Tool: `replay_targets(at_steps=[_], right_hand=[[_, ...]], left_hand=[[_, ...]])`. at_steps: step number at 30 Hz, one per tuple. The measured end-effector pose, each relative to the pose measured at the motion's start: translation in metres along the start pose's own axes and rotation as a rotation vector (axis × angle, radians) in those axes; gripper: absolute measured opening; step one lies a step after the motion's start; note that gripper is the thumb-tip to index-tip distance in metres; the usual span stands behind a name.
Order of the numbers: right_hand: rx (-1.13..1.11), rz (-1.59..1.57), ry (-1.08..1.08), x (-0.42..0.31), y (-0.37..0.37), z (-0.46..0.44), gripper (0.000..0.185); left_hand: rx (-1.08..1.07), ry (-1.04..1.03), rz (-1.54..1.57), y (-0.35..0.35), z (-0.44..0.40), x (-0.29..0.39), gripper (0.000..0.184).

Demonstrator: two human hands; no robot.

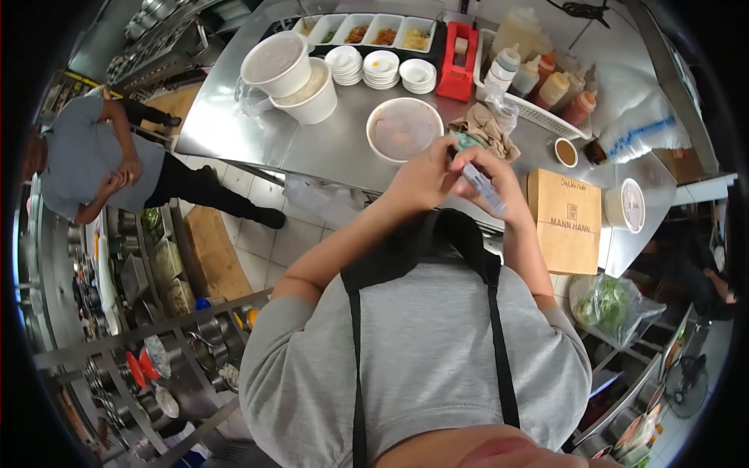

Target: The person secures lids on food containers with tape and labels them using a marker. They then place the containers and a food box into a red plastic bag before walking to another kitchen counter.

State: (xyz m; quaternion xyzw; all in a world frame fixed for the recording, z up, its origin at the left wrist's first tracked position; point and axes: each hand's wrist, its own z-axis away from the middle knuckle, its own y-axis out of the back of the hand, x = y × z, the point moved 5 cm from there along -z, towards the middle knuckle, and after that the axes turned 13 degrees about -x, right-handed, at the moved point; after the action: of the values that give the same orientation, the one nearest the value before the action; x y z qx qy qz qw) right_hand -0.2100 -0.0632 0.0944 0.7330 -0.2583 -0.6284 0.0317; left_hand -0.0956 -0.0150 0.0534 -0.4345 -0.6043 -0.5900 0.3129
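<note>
Both hands meet over the near edge of the steel counter. My right hand point(507, 182) is closed around a marker pen point(485, 189) with a pale, see-through-looking barrel. Close against it, the fingers of my left hand point(425, 178) pinch the pen's dark end, which looks like its cap; the fingertips are partly hidden. Just beyond my left hand stands a round white tub point(404, 129) with a translucent lid. Behind my fingers lies a crumpled brown cloth point(488, 132) with a green one point(466, 141). Right of my right hand is a brown paper bag point(565, 234) with handwriting on top.
Two stacked lidded tubs point(277, 64) stand left, near stacks of small white dishes point(381, 70). Behind are topping trays point(385, 35), a red dispenser point(456, 62) and a basket of sauce bottles point(538, 117). A sauce cup point(566, 153) sits right. Another person point(101, 156) stands left.
</note>
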Motion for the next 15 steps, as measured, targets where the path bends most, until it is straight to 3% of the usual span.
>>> replay_targets(at_steps=[1, 3, 6, 8, 9, 10, 11, 12, 13, 15], right_hand=[[-0.016, -0.001, 0.008, 0.000, -0.002, -0.007, 0.024], [-0.085, 0.005, -0.007, 0.002, -0.009, -0.020, 0.011], [-0.114, -0.126, -0.012, 0.000, -0.013, -0.035, 0.013], [-0.174, -0.110, 0.031, 0.010, 0.002, -0.036, 0.015], [-0.219, -0.293, 0.091, 0.015, 0.017, -0.034, 0.013], [-0.265, -0.478, 0.148, 0.016, 0.025, -0.037, 0.013], [-0.272, -0.480, 0.149, 0.017, 0.027, -0.044, 0.013], [-0.130, -0.611, 0.211, 0.017, 0.035, -0.051, 0.015], [0.019, -0.741, 0.269, 0.018, 0.040, -0.055, 0.019], [0.134, -0.642, 0.176, 0.024, 0.018, -0.075, 0.023]], left_hand=[[0.114, -0.035, -0.160, 0.006, 0.005, -0.001, 0.033], [0.111, 0.028, -0.269, 0.010, 0.016, 0.001, 0.031], [0.036, 0.138, -0.379, 0.012, 0.027, -0.012, 0.034], [-0.259, 0.080, -0.325, 0.009, 0.036, -0.009, 0.036], [-0.369, 0.209, -0.273, 0.014, 0.044, -0.005, 0.039], [-0.362, 0.213, -0.271, 0.017, 0.049, -0.013, 0.039], [-0.162, 0.192, -0.310, 0.027, 0.055, -0.023, 0.038], [0.034, 0.171, -0.347, 0.039, 0.062, -0.025, 0.037], [0.099, 0.160, -0.359, 0.052, 0.062, -0.029, 0.034], [0.185, 0.075, -0.522, 0.065, 0.060, -0.042, 0.033]])
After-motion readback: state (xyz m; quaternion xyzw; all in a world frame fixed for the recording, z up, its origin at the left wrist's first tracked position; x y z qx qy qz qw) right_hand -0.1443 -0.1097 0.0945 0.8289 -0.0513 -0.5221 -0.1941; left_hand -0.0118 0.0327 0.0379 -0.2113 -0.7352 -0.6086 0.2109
